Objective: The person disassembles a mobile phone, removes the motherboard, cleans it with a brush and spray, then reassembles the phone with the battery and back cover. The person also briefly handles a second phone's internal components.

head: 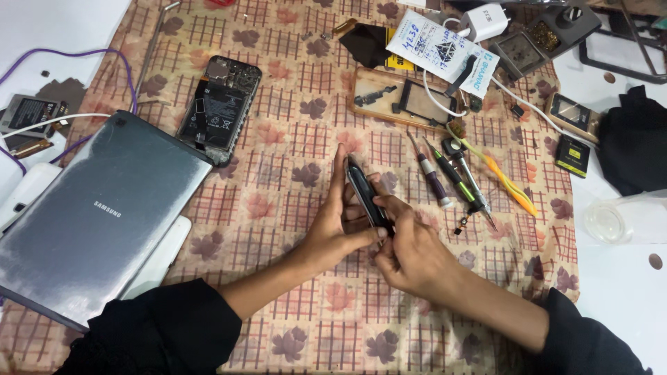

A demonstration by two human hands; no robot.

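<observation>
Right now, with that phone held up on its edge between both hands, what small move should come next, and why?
Probably slide the right hand fingertips further along the dark phone edge: the left hand props it upright, and the right pinches its lower end.

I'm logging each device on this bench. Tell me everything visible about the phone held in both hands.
The phone is dark and slim, held on edge above the patterned cloth, so mostly its thin side shows. The left hand braces it from the left, fingers upright along it; the right hand pinches its near end. Its screen cannot be seen.
</observation>
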